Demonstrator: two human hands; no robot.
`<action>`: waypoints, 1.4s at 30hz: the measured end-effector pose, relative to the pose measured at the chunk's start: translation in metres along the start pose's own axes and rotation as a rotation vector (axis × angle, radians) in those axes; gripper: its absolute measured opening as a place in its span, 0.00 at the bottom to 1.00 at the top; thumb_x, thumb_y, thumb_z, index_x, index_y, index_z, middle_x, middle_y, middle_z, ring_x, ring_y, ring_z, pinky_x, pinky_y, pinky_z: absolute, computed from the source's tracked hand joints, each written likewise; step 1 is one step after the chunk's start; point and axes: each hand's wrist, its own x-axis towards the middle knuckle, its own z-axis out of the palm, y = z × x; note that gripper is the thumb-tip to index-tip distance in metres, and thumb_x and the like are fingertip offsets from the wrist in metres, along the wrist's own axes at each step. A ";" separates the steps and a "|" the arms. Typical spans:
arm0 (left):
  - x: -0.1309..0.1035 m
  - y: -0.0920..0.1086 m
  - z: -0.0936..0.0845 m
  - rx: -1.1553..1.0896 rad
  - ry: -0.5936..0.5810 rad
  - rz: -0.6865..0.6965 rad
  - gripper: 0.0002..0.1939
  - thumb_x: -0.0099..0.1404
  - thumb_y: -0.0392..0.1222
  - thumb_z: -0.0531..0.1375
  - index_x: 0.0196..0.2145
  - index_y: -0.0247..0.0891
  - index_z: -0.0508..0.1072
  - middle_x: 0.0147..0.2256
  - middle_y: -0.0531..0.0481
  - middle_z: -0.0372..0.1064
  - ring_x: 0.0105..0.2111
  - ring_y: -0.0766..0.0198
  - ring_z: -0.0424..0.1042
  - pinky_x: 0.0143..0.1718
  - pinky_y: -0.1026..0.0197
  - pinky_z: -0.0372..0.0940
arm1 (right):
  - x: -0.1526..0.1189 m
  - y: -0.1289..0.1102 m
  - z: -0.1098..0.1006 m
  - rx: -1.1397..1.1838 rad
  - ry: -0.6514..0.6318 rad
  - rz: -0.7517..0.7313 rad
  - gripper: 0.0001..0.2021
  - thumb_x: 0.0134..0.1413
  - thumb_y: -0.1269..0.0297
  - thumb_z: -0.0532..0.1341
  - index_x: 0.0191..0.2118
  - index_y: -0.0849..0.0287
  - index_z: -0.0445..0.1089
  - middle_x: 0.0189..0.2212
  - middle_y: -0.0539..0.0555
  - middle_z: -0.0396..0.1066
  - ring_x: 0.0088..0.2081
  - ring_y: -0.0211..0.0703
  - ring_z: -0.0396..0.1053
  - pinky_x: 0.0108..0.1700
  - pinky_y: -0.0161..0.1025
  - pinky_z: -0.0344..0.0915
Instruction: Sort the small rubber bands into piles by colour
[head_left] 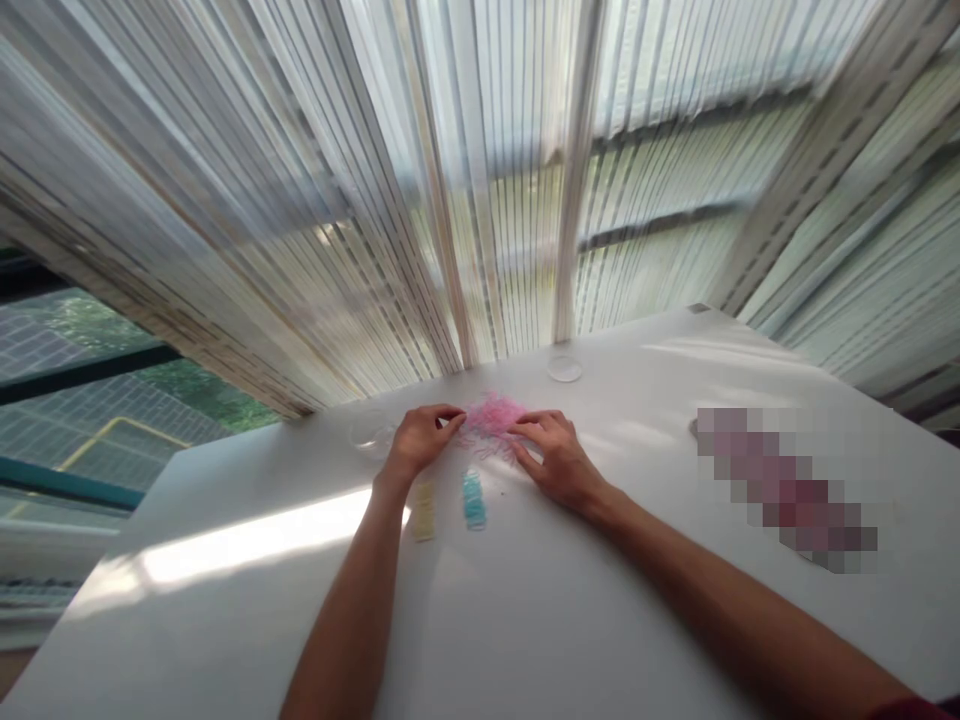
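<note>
A loose pink pile of thin, small strands or bands lies on the white table between my hands. At its left edge my left hand has thumb and forefinger pressed together; what they pinch, if anything, is too small to make out. My right hand reaches the pile's right side, its thumb and fingers apart, fingertips touching the strands. Nearer to me lie a column of turquoise bands and, left of it, a column of yellowish ones.
Behind the pile a clear round lid or dish lies on the white table. Another clear container is left of my left hand. A blurred-out object rests at the right. Striped curtains hang along the far edge.
</note>
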 end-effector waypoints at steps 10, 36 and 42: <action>-0.030 0.015 -0.027 -0.150 0.017 0.145 0.09 0.59 0.44 0.62 0.34 0.39 0.80 0.28 0.52 0.77 0.24 0.68 0.67 0.29 0.66 0.64 | 0.002 0.000 0.000 0.038 0.048 0.001 0.08 0.60 0.67 0.62 0.43 0.56 0.76 0.42 0.57 0.75 0.48 0.51 0.67 0.52 0.51 0.63; -0.130 0.000 0.006 -0.183 -0.130 0.213 0.08 0.65 0.38 0.59 0.38 0.43 0.79 0.41 0.48 0.73 0.32 0.66 0.69 0.33 0.66 0.64 | 0.003 0.002 0.001 0.088 0.061 0.001 0.07 0.59 0.69 0.61 0.40 0.56 0.77 0.39 0.56 0.75 0.45 0.49 0.67 0.51 0.49 0.66; -0.131 -0.002 0.007 -0.158 -0.135 0.188 0.09 0.65 0.39 0.59 0.41 0.44 0.78 0.41 0.48 0.72 0.29 0.68 0.66 0.31 0.65 0.64 | 0.003 0.000 0.000 0.095 0.049 0.007 0.07 0.59 0.69 0.61 0.39 0.56 0.77 0.39 0.57 0.75 0.44 0.50 0.67 0.50 0.49 0.66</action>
